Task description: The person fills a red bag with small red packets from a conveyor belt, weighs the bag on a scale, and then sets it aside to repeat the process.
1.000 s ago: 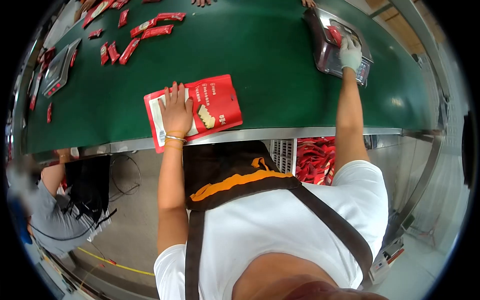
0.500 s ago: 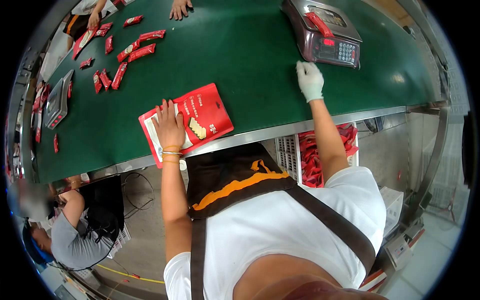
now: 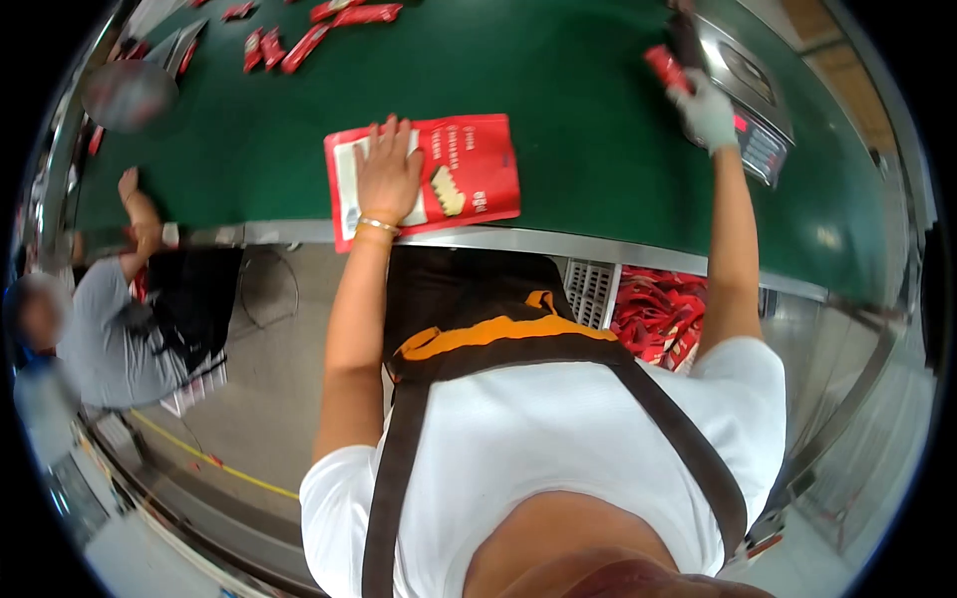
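Observation:
My bare left hand lies flat with fingers spread on a red pouch, which has a cream panel and white print. The pouch rests at the near edge of the green table, its lower corner hanging a little past the metal rim. Over at the right, my right hand, in a white glove, pinches a small red snack packet. It is beside the left side of a digital scale, whose red display is partly visible. Slight blur hides the exact finger contact.
Several red packets are scattered at the far left of the green table. Below the table edge, a white crate holds many red wrappers. Another person sits at the left, one arm on the table.
My right hand has moved forward and right to the scale and taken the packet off its top. My left hand stays flat on the pouch. The view has shifted.

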Available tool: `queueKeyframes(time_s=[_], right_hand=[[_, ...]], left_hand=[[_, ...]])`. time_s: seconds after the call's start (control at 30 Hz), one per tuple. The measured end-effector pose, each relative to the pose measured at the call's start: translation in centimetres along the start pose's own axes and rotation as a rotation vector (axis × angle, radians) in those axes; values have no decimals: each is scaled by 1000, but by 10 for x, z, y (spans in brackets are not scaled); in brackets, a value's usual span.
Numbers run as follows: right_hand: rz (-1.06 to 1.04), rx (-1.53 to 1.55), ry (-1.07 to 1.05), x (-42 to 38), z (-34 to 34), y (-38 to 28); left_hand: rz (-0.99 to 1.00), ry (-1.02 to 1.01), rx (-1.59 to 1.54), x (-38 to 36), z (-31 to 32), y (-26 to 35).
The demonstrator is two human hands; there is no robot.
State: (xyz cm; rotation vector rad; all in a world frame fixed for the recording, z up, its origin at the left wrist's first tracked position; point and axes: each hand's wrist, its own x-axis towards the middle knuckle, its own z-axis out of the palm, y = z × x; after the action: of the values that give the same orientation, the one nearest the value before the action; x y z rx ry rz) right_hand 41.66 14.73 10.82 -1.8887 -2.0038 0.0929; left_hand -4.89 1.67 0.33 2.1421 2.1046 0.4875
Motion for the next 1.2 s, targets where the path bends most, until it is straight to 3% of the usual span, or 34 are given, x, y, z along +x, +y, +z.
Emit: queueKeyframes(time_s=[0.03,0.1,0.17,0.27,0.33,0.4,0.47,0.5,0.53,0.73,0.87,0.93,1.0,1.07,1.1,1.13,1.17,1.2], right_hand=[[-175,67,-201,-25,5,-26],[-316,205,-424,-71,22,-78],[-181,391,-628,-94,40,-121],[16,657,-771,-95,99,-165],[-138,974,-604,-101,162,-185],[410,1674,-881,-116,234,-170],[-37,1369,-1062,-106,244,-156],[-398,1033,-1037,-98,210,-165],[-533,951,-1005,-94,200,-171],[-348,1041,-968,-87,240,-198],[-327,1056,-946,-87,245,-205],[-318,1075,-943,-85,253,-207],[-298,1107,-950,-82,257,-204],[-245,1162,-1005,-74,260,-184],[-218,1161,-1035,-67,256,-167],[-390,1050,-816,-68,213,-170],[-356,994,-733,-66,183,-170],[-80,1190,-506,-65,149,-171]], left_hand=[[8,1,21,1,1,-1],[12,-5,38,-1,0,-1],[29,6,44,-1,3,-4],[58,-8,141,1,6,-6],[41,-28,66,0,0,-2],[26,-20,104,-2,-5,2],[43,15,115,-5,-7,3],[59,13,133,-5,-9,4],[71,5,139,-4,-12,6],[137,-33,36,-5,-16,16],[190,111,9,5,1,16],[190,-182,-123,35,2,18],[153,-260,-96,73,1,20],[263,-685,-92,104,-2,15],[281,-690,-85,103,2,12],[282,-511,-152,101,7,8],[281,-333,-222,102,10,8],[304,-340,-220,101,6,15]])
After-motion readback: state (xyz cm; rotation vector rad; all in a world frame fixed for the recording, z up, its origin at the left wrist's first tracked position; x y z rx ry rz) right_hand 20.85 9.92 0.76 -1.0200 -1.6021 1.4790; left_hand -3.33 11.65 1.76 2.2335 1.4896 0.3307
